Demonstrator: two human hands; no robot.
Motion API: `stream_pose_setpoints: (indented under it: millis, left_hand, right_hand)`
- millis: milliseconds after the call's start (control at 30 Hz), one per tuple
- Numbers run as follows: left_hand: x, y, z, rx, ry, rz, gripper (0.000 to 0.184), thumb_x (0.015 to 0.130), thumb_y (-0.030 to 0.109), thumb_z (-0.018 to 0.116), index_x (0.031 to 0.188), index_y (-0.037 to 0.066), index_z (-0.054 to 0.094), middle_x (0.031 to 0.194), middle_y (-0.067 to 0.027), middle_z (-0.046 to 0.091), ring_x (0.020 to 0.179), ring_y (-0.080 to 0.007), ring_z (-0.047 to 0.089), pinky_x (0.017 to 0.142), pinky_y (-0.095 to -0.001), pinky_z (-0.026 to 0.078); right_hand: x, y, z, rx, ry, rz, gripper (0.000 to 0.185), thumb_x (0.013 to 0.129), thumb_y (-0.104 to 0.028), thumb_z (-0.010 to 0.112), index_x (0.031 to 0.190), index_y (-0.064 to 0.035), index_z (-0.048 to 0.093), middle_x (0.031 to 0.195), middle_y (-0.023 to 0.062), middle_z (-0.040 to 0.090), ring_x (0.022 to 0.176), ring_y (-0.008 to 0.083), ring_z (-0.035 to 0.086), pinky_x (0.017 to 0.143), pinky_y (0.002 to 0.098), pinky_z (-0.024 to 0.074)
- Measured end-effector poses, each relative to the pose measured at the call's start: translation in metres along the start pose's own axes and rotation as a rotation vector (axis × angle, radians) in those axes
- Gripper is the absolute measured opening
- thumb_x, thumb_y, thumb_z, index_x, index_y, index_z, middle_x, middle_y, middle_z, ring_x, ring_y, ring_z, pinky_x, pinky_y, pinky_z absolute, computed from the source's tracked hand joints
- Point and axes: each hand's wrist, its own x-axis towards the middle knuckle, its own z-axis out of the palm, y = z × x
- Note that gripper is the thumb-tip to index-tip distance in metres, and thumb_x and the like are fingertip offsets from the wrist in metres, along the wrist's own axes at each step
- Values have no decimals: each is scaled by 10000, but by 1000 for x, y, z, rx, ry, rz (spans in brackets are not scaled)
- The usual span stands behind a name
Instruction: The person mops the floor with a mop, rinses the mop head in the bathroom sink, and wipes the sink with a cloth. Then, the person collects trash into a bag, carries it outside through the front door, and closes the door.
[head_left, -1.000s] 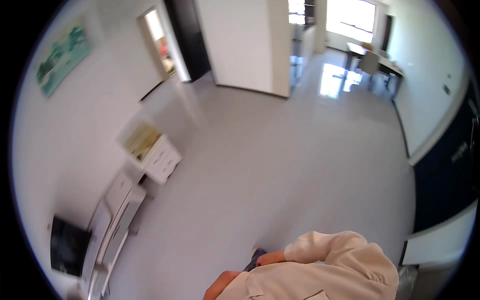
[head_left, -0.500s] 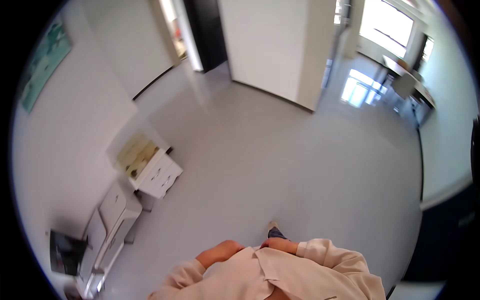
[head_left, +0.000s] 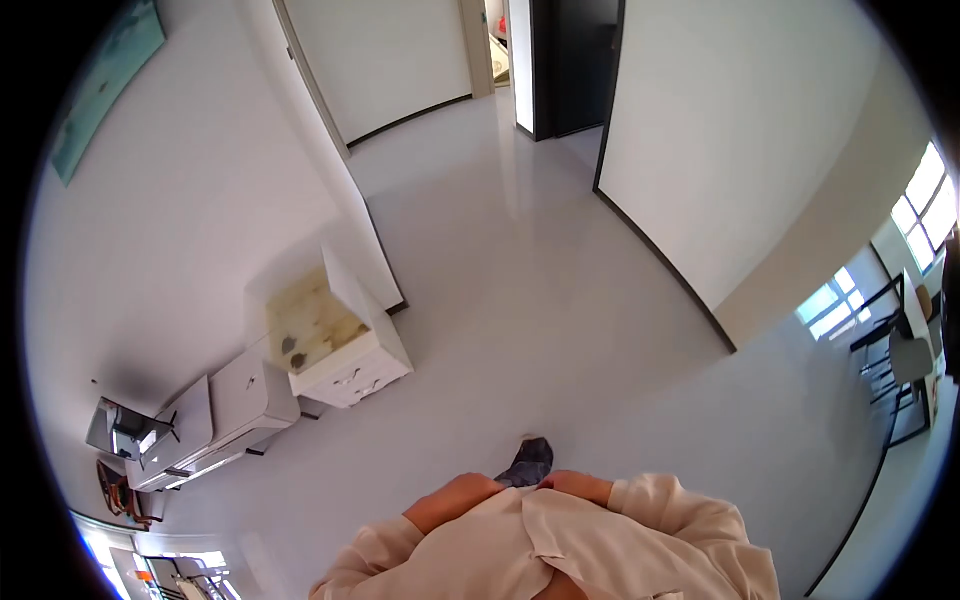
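My left hand rests at waist height against the front of the beige shirt. Close beside it, my right hand is at the shirt's front edge too. The fingers of both hands are mostly hidden by the cloth, so I cannot see whether they grip it. Nothing else shows in either hand. Between and beyond them, a dark shoe is on the grey floor.
At left stand a white drawer cabinet with a stained top, a long low cabinet and a television. A white wall juts out at right. A dark door is ahead; a table and chair stand far right.
My view has turned to the right-hand side less and to the left more: wall, door and table shift rightward. The drawer cabinet looks nearer. Both hands stay at the waist.
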Motion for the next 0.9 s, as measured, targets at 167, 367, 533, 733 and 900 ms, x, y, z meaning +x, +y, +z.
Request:
stream_pose_setpoints:
  millis: [167, 367, 533, 733, 900]
  left_hand:
    - [112, 3, -136, 221, -140, 107, 163, 725, 198, 537, 805, 76, 610, 755, -155, 602, 745, -350, 572, 636, -420, 447]
    - [258, -55, -278, 222, -49, 151, 157, 725, 200, 537, 780, 74, 612, 778, -155, 611, 752, -351, 577, 647, -416, 454]
    - [347, -57, -426, 190, 34, -25, 177, 742, 209, 530, 817, 73, 615, 790, -167, 613, 763, -355, 581, 659, -422, 455]
    - [393, -98, -567, 57, 111, -189, 224, 778, 227, 504, 916, 84, 607, 842, -182, 613, 786, -364, 583, 677, -426, 458]
    - [441, -176, -687, -132, 225, -352, 270, 796, 251, 514, 1015, 104, 572, 930, -213, 603, 870, -369, 577, 745, -428, 451]
  right_hand:
    - [34, -19, -155, 107, -6, -19, 406, 793, -386, 542, 1062, -93, 623, 1037, 122, 623, 955, 276, 580, 809, 371, 437]
    - [145, -15, -338, -18, 40, 9, 391, 786, -366, 562, 1065, -98, 621, 1047, 118, 620, 955, 279, 580, 826, 361, 430]
    - [237, -42, -521, -60, -23, 1, 363, 813, -322, 554, 1065, -67, 612, 1040, 117, 622, 947, 246, 581, 816, 335, 433]
    - [329, -164, -696, -223, -244, -18, 367, 781, -348, 593, 993, -52, 635, 969, 120, 642, 886, 256, 598, 771, 344, 456]
    - [405, -345, -910, -342, 912, -922, 265, 779, -155, 575, 1029, -83, 525, 948, 63, 517, 788, 230, 537, 633, 363, 408]
